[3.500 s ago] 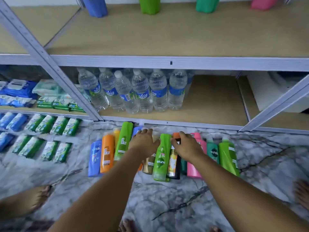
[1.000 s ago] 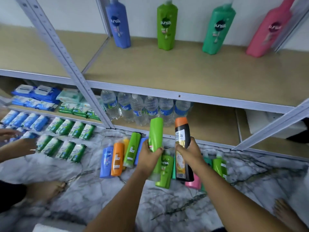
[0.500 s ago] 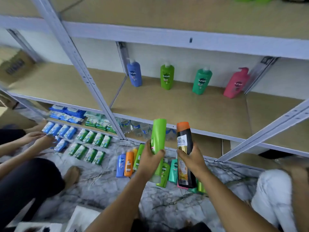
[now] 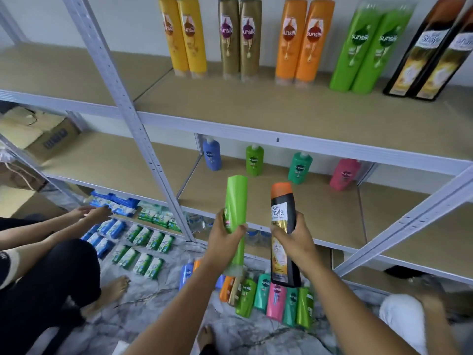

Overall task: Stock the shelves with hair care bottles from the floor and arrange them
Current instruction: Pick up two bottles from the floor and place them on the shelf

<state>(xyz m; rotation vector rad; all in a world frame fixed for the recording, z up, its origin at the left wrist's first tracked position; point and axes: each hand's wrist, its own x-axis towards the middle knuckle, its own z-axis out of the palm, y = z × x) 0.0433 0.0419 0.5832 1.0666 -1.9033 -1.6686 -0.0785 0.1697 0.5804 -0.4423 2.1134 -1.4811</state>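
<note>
My left hand [image 4: 225,239] grips a tall green bottle [image 4: 236,201] upright in front of the middle shelf [image 4: 294,213]. My right hand [image 4: 294,239] grips a black bottle with an orange cap [image 4: 281,208] beside it. Several bottles [image 4: 268,295] lie in a row on the marble floor below my hands. On the upper shelf [image 4: 281,111] stand pairs of yellow, gold, orange, green [image 4: 366,47] and black bottles [image 4: 430,52]. At the back of the middle shelf stand several pump bottles, among them a blue [image 4: 212,156], a green [image 4: 254,160] and a pink one [image 4: 344,174].
A grey slanted upright [image 4: 122,98] crosses the shelves on the left, another brace [image 4: 409,221] on the right. A seated person's hands [image 4: 89,213] reach toward wipe packs [image 4: 138,242] on the floor at left. Another person's knee [image 4: 404,316] is at lower right. A cardboard box [image 4: 38,131] sits far left.
Both hands have lifted their bottles off the floor row. My view has risen, so the upper shelf with its paired bottles has come into sight.
</note>
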